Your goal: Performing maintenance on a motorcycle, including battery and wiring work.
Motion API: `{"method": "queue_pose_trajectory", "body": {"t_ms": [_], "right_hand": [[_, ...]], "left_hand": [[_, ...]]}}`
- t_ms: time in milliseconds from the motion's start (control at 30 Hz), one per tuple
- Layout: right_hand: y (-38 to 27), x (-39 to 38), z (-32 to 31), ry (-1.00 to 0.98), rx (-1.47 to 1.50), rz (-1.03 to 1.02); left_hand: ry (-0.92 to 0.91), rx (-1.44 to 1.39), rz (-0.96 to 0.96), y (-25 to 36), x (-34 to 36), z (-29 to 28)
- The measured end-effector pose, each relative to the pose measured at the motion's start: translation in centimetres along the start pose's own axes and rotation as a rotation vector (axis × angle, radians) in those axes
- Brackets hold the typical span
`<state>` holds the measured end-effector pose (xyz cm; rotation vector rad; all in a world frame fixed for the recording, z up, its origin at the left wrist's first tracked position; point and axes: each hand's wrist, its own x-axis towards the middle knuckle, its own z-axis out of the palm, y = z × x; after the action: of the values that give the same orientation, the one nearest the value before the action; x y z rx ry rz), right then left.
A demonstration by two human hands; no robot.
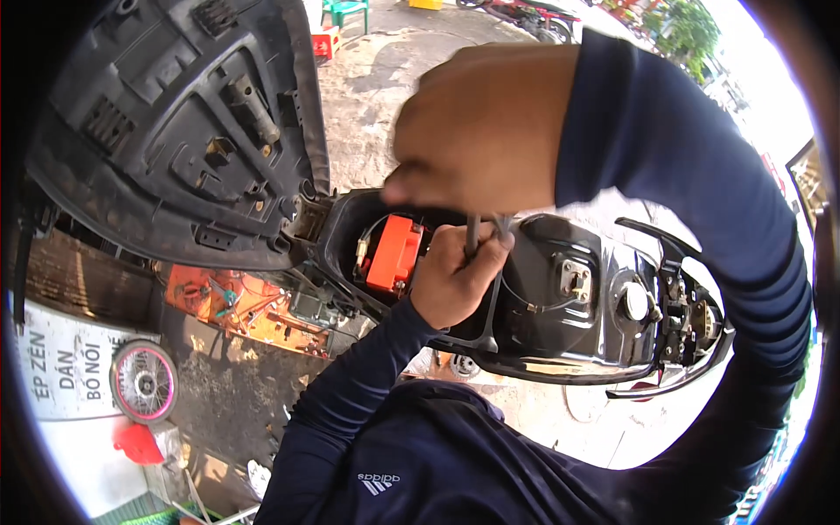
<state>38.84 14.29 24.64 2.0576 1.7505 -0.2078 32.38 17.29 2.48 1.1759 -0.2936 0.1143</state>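
Note:
Over the open underseat box of a scooter, my left hand is closed around a grey metal rod-shaped tool. Above it my right hand, slightly blurred, is curled at the rod's upper end, which it hides. A second grey metal piece shows beside the rod, near my left fingers. Just left of my left hand, an orange-red battery sits in the black box, next to a pale wire connector. The lower end of the tool is hidden by my left hand.
The raised black seat fills the upper left. To the right lie the black fuel tank, its white cap and the tail frame. Tools lie on an orange surface at left, above a pink-rimmed wheel.

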Motion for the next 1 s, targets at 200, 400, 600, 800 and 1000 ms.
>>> {"method": "queue_pose_trajectory", "body": {"t_ms": [200,400,600,800,1000], "right_hand": [[-2.2,-0.9,-4.9,-0.115,0.758,0.058],[-1.6,-0.6,-5.4,-0.349,0.717,-0.042],[-1.9,0.5,-2.9,-0.443,0.630,-0.049],[1.3,0.6,1.0,0.213,0.137,-0.167],[-0.8,-3.1,-1.9,0.036,0.002,-0.456]], "left_hand": [[-0.022,-0.127,-0.026,0.5,-0.5,-0.9],[0.066,0.008,-0.056,-2.1,-0.7,-1.2],[-0.079,-0.156,-0.279,-3.1,0.8,-3.4],[-0.033,-0.125,0.043,4.5,0.8,-0.9],[0.039,0.060,0.065,2.3,0.3,-1.4]]}}
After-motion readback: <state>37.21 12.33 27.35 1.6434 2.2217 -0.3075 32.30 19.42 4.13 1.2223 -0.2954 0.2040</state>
